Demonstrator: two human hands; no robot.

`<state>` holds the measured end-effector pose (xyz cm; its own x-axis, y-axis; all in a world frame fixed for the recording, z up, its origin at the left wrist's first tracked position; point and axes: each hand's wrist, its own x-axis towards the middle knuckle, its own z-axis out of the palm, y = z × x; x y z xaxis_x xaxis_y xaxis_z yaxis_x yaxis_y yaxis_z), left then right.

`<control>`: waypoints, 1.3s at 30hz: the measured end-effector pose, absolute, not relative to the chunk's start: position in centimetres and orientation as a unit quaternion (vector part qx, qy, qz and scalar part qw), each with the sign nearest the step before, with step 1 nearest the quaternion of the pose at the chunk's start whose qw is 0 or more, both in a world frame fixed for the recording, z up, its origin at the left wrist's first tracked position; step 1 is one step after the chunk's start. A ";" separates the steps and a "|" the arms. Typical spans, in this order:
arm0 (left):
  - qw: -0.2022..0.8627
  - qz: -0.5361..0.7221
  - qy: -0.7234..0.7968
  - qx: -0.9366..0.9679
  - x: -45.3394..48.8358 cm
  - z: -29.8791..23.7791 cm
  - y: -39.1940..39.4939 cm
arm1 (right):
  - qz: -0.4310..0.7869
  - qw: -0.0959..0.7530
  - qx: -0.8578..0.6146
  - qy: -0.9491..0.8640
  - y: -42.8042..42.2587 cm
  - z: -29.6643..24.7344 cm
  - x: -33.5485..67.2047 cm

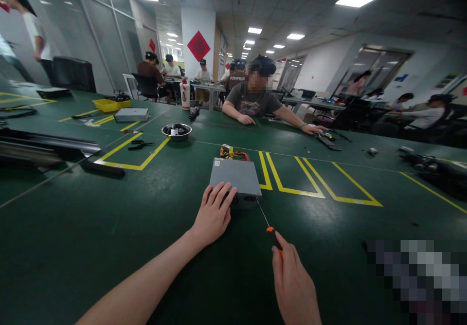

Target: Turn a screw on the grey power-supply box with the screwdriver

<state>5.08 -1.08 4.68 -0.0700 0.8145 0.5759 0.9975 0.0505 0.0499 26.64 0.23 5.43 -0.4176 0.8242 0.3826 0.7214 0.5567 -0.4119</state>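
And there was the left hand [209, 223], bare, with four slender fingers [221, 195] on show and a smooth back! Behind it came a narrow wrist [190, 239], then the left forearm [142, 280], uncovered as far as the view ran and broadening steadily. Across to the right hand [295, 286]: bare too, smooth-backed, cropped by the lower edge, nail detail too small to call.

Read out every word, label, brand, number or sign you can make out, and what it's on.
"PUMPKIN": back of a brown shirt.
White label on the grey metal box: too small to read.
White tag in the metal bowl: too small.
Red diamond sign on the pillar: unreadable.
Print on the grey T-shirt: too blurred.
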 end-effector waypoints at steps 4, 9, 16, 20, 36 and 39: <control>0.206 -0.232 -0.691 -0.653 5.1 4.7 -1.1 | 0.106 0.290 -0.445 -0.841 0.6 5.2 26.7; 0.210 -0.227 -0.694 -0.650 5.1 4.5 -1.1 | 0.125 0.292 -0.433 -0.843 0.1 4.9 26.3; 0.203 -0.228 -0.692 -0.654 5.1 4.6 -1.1 | -0.001 0.271 -0.380 -0.884 0.0 4.9 26.3; 0.189 -0.232 -0.695 -0.654 5.1 4.6 -1.1 | -0.085 0.250 -0.352 -0.898 0.6 5.0 26.9; 0.239 -0.236 -0.679 -0.653 4.5 4.4 0.2 | -0.129 0.196 -0.097 -0.967 3.0 5.6 27.2; 0.252 -0.236 -0.669 -0.658 3.8 4.1 1.1 | -0.142 0.175 -0.041 -0.973 3.8 5.8 27.0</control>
